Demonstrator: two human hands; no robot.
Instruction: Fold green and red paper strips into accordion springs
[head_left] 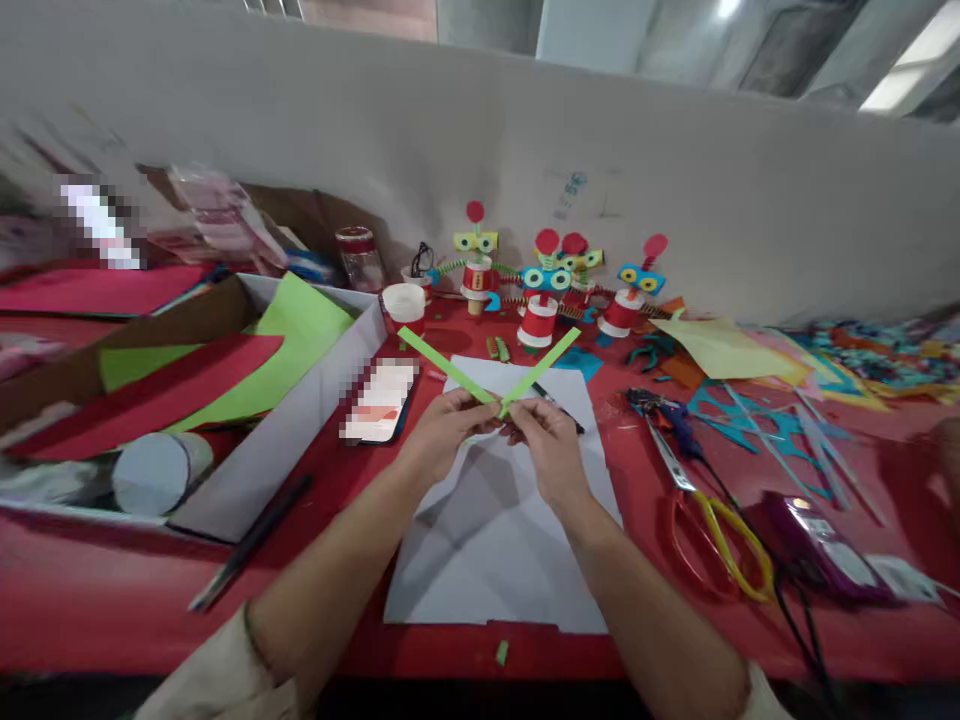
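Two light green paper strips cross in a V between my hands, their lower ends meeting at my fingertips. My left hand pinches near the joint, where the left-leaning paper strip comes down. On the other side my right hand pinches the base of the right-leaning green strip. Whether the strips are glued or folded at the joint I cannot tell. Below both hands lies a white sheet of paper. A dark pen rests on its upper right part, partly behind my right hand.
Several paper-cup robot figures stand along the back. At left are a box of coloured paper, a phone and a dark pencil-like stick. Scissors, a glue gun and a purple device lie at right.
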